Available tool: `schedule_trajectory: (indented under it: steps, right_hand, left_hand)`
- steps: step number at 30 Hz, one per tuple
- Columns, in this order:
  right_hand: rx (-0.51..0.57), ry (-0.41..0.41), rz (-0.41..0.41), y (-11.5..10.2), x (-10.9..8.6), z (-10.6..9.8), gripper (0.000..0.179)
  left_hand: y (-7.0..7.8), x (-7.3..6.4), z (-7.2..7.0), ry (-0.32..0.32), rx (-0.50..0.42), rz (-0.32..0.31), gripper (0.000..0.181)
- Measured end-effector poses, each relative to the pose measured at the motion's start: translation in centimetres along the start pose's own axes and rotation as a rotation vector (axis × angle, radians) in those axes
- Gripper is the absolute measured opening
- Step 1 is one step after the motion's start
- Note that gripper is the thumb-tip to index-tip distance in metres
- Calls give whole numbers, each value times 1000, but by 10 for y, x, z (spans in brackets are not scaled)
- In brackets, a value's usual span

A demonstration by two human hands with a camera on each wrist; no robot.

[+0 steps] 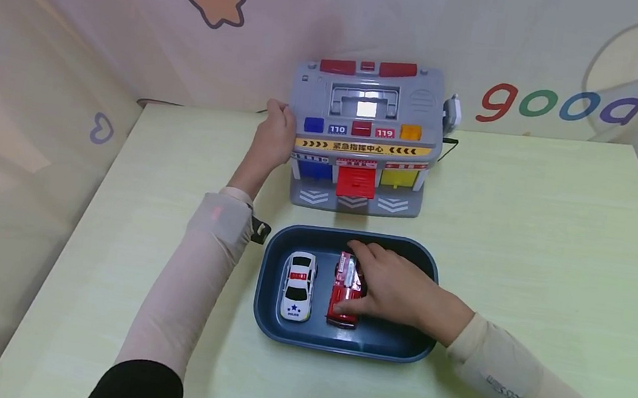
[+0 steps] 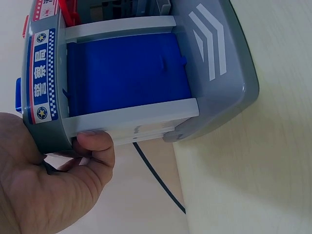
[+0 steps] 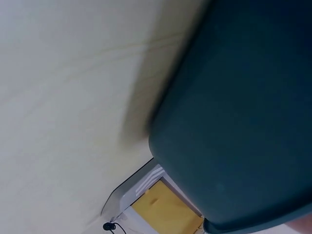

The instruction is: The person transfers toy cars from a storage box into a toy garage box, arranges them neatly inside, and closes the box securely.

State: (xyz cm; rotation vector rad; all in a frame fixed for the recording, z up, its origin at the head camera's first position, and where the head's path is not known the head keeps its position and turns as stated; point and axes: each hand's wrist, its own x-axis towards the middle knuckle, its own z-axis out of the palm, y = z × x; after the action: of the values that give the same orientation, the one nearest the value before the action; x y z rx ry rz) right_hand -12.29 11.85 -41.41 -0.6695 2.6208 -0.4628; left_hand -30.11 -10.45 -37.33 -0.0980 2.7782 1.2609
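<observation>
1. Plainly, the right hand (image 1: 398, 290) reaches into the tray (image 1: 336, 348) from its right side, its thumb lying across the near part of the red toy vehicle (image 1: 345, 293) and its fingertips at the far end; whether they pinch it, I cannot tell, as the right wrist view shows mostly the tray's outer wall.
2. Between that thumb and those fingertips, the red toy vehicle's long axis runs from near to far, across the tray's length; which end is its front is unclear.
3. To the left of the same fingers, apart from them, the white police car (image 1: 298, 287) lies almost parallel to the red vehicle, its bonnet with stars and lettering toward the person.
4. The left hand (image 1: 274, 139) grips the left side of the toy station (image 1: 362, 147), fingers curled at its edge just beside the blue door (image 2: 129, 75).
5. Rightward from those fingers, the station's long axis stretches sideways, with its doors facing the person: blue nearest the fingers, then the red door (image 1: 356, 182), tilted outward, then the yellow door (image 1: 399, 178), farthest.
6. Beyond the right hand's fingertips, the station stands on the table (image 1: 529, 254) behind the tray, before the printed backdrop (image 1: 349, 15).
</observation>
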Motion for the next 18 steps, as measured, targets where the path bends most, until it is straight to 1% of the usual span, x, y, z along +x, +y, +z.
schedule_trajectory:
  steps: [6,8,13,18]
  right_hand:
    - [31,4,28,-1,3,0,107]
    - [56,0,44,-2,2,1,107]
    - [174,15,88,-10,-1,3,100]
    - [267,70,97,-14,-4,5,88]
  left_hand:
    - [1,-2,-1,-5,-3,-10,45]
    - [1,-2,-1,-6,-3,-13,45]
    - [0,-2,0,2,2,7,44]
    - [-1,-2,0,7,-5,31,44]
